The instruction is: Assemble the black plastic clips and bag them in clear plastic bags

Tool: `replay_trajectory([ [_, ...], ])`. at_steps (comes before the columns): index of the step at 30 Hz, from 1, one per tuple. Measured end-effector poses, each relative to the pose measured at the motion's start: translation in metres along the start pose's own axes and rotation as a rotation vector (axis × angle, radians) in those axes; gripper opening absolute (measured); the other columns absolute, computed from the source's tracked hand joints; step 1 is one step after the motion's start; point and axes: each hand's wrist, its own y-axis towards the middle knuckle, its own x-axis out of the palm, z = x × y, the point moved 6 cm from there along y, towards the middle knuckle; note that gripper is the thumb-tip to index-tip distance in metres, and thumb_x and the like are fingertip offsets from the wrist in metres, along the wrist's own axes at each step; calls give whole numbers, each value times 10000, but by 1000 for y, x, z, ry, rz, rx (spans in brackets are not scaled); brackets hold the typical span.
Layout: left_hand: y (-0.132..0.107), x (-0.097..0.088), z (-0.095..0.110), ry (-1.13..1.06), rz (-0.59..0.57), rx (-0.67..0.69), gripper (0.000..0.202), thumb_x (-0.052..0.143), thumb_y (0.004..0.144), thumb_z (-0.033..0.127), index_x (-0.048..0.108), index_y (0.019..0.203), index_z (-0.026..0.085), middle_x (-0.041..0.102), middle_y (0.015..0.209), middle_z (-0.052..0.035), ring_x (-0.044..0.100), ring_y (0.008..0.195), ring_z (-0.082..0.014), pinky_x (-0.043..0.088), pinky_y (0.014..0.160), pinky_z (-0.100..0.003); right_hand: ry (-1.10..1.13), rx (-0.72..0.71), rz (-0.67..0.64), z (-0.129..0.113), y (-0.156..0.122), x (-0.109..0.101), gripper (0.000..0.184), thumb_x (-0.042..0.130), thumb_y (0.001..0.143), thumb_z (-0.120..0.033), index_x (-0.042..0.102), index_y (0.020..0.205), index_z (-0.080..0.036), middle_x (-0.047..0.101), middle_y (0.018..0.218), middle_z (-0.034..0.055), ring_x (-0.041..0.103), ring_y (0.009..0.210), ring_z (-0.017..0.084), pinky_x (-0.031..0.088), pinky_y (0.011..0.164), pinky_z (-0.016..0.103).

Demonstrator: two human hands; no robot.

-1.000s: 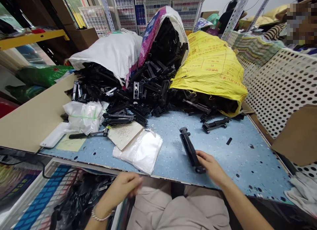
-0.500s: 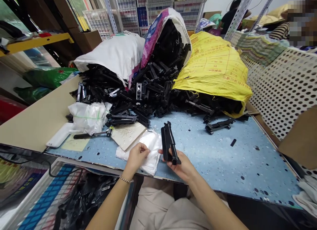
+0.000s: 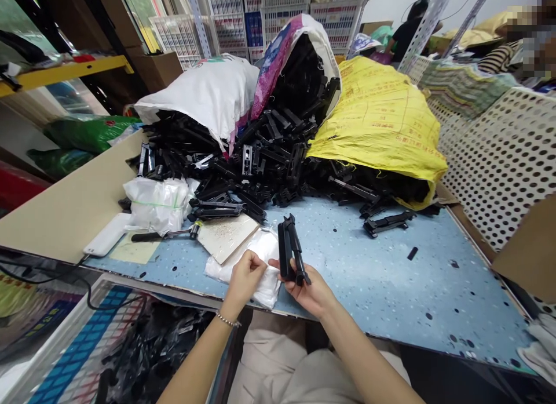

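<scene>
My right hand (image 3: 310, 291) is wrapped round a long black folding bracket (image 3: 290, 247), which tilts upright above the table's front part. To its left, my left hand (image 3: 247, 276) is closed in a pinch over a stack of clear plastic bags (image 3: 267, 247). Whatever is between those fingertips, if anything, is too small to make out. A beige board (image 3: 226, 237) with grains on it lies partly on the bags. Behind both hands spreads a heap of similar black brackets (image 3: 269, 166).
A white sack (image 3: 208, 91), a purple-and-white sack (image 3: 271, 68) and a yellow sack (image 3: 377, 114) spill brackets at the back. On the left lie a black-handled hammer (image 3: 165, 236), a bundle of bags (image 3: 156, 204) and a white power bank (image 3: 106, 235). A perforated white crate (image 3: 499, 155) stands right.
My right hand has brought the bracket slightly left, nearer to my left hand, and the bracket has turned a little. The whole view has shifted slightly.
</scene>
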Motion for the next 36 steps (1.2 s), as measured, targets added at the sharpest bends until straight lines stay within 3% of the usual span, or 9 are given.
replay_trajectory([
  [2,-1,-3,8,39,-7,41,50,543,763,158,555,732,194,583,708,11,558,697,-154,451,680,-272,-38,-1,39,4,4,0,241,753,767,-280,680,900,-93,706,1052,177,646,645,126,470,420,151],
  [8,-2,-9,40,603,-56,401,399,408,771,-9,655,1046,141,625,1142,-140,552,1099,-271,433,984,-465,-72,32,91,11,-10,-15,300,773,747,-318,674,919,-93,726,895,126,646,619,117,466,413,133],
  [16,-8,-11,37,487,-174,380,651,382,740,-23,463,1365,139,465,1416,-134,419,1331,-232,374,1113,-418,236,526,-146,57,-44,-21,387,681,845,-338,606,1023,-2,661,672,58,557,489,30,427,400,48],
  [20,-44,4,57,411,-320,447,776,345,729,-57,311,1462,197,335,1516,-102,330,1392,-217,336,1140,-423,121,355,-65,52,-21,-17,328,689,823,-328,618,977,-47,630,653,38,474,424,5,347,348,42],
  [25,-83,22,78,274,-485,487,790,339,753,-60,275,1472,261,368,1497,-74,367,1371,-195,379,1117,-404,-79,131,64,41,-14,-16,170,692,764,-290,616,759,-138,545,533,-30,455,395,39,300,330,97],
  [29,-89,28,85,310,-469,520,691,406,819,-2,305,1460,235,419,1450,-117,422,1333,-217,422,1083,-394,-600,-212,169,18,-36,-4,62,646,765,-217,648,778,-157,608,627,-16,544,571,107,434,482,175],
  [31,-94,20,94,366,-413,561,590,476,860,77,379,1421,232,517,1356,-120,502,1261,-213,460,1043,-355,-853,-320,107,9,-53,14,126,608,780,-194,664,889,-168,659,762,3,593,740,149,497,661,239],
  [34,-112,-15,103,481,-338,529,469,546,880,215,495,1339,295,617,1244,-69,599,1139,-201,488,995,-297,-951,-212,-205,2,-73,34,334,612,812,-258,623,1137,-185,687,962,45,630,883,189,512,789,312],
  [36,-126,-46,85,541,-403,397,433,600,838,316,565,1266,374,647,1223,-14,630,1090,-219,508,956,-286,-1090,-246,-221,-30,-77,25,382,589,852,-306,590,1223,-217,667,1103,73,635,965,207,514,835,348],
])
